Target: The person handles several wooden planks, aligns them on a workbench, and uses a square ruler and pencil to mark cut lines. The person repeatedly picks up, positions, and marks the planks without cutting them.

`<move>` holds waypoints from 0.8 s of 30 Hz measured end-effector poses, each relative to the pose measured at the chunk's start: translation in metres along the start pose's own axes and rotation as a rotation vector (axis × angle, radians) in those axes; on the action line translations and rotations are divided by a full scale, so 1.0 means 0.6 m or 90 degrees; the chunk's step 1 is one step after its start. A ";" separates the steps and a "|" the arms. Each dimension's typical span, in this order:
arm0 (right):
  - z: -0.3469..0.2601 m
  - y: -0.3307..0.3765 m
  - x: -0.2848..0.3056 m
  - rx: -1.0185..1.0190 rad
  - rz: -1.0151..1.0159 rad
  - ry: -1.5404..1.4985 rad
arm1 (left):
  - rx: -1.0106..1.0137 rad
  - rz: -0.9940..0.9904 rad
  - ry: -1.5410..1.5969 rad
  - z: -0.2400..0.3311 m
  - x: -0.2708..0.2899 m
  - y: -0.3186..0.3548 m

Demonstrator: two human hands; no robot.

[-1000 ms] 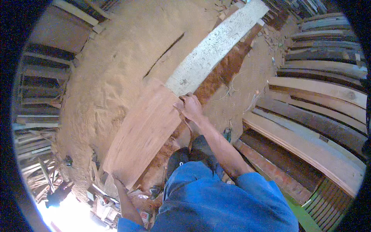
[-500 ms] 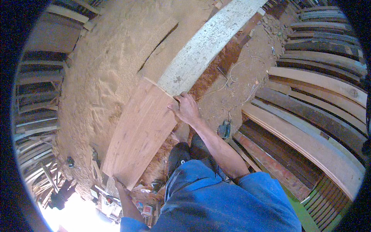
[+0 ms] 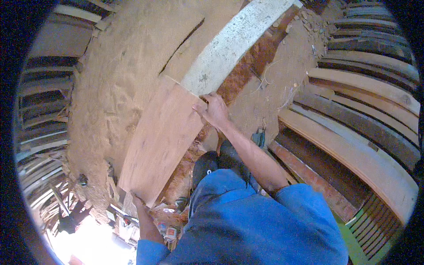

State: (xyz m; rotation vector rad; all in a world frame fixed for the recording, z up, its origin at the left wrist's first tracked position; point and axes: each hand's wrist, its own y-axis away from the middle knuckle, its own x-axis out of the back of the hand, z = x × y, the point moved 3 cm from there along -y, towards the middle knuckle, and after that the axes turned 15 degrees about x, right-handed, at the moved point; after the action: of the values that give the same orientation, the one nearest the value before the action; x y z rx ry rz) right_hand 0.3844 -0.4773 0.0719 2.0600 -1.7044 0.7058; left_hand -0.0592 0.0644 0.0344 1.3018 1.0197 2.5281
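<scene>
A person in a blue shirt stands over a sawdust-covered floor (image 3: 119, 84) and holds a reddish-brown wooden board (image 3: 161, 141) between both hands. The board slopes from its far end, near the middle of the view, down to its near end at the lower left, and its smooth broad face is turned up. The right hand (image 3: 214, 110) grips the far right corner of the board, its fingers (image 3: 204, 98) curled over the top edge and closed on the wood, with the forearm stretched straight out from the shoulder. The left hand (image 3: 137, 201) sits at the near end of the board, at its lower corner; it touches the board's edge there, but how its fingers are set cannot be told, because the board hides most of them. Just beyond the board's far end lies a long pale plank (image 3: 234, 44) with a whitish, rough face, running away toward the upper right; the two look close together at that end, though whether they touch cannot be told. Beside the pale plank, on its right, lies a darker reddish plank (image 3: 260, 55). More long planks (image 3: 362, 115) are stacked in rows along the right side, and further timber (image 3: 39, 110) is piled along the left. A dark shoe (image 3: 205, 165) shows below the right forearm on the floor.
</scene>
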 end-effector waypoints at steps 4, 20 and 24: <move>-0.016 0.071 -0.028 -0.106 0.305 0.103 | -0.011 0.009 -0.012 0.000 0.001 -0.005; -0.003 0.148 -0.175 -0.249 0.398 -0.249 | -0.731 0.051 -0.304 0.388 -0.369 0.255; -0.001 0.158 -0.186 -0.244 0.423 -0.267 | -0.785 -0.168 -0.471 0.435 -0.519 0.421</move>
State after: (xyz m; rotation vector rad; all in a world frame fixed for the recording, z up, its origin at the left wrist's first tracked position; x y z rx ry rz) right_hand 0.2758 -0.4070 0.0032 1.4310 -2.5649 0.0783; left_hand 0.3806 -0.1169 0.0838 1.2753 -0.4541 1.5924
